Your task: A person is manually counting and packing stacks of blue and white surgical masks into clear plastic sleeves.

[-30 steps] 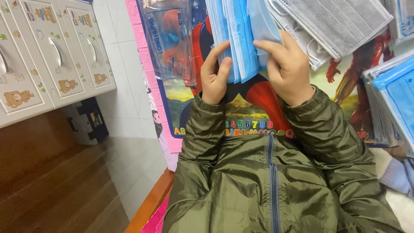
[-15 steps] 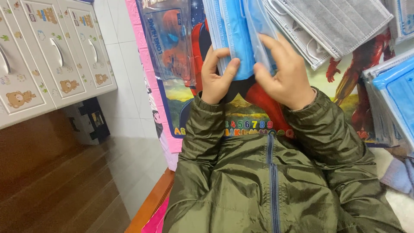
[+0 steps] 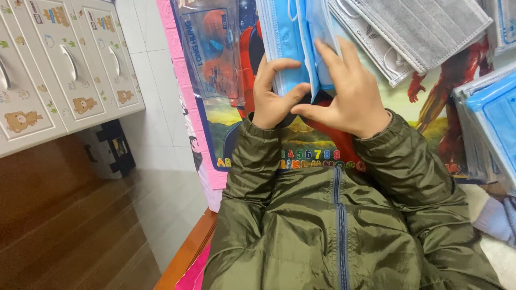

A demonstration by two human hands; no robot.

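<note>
Both hands grip a stack of blue disposable face masks [image 3: 293, 45] at about 12 o'clock over the colourful play mat [image 3: 322, 145]: the left hand [image 3: 271, 94] curls around its left edge with the thumb across the front, and the right hand [image 3: 346, 94] lies half-open, fingers spread on the right face, thumb pinching underneath. The masks look light, soft and floppy, apt to slide apart, so the stack is probably best squeezed flat across its middle rather than lifted by the ear loops. Loose grey masks [image 3: 424, 27] lie at 1 o'clock.
</note>
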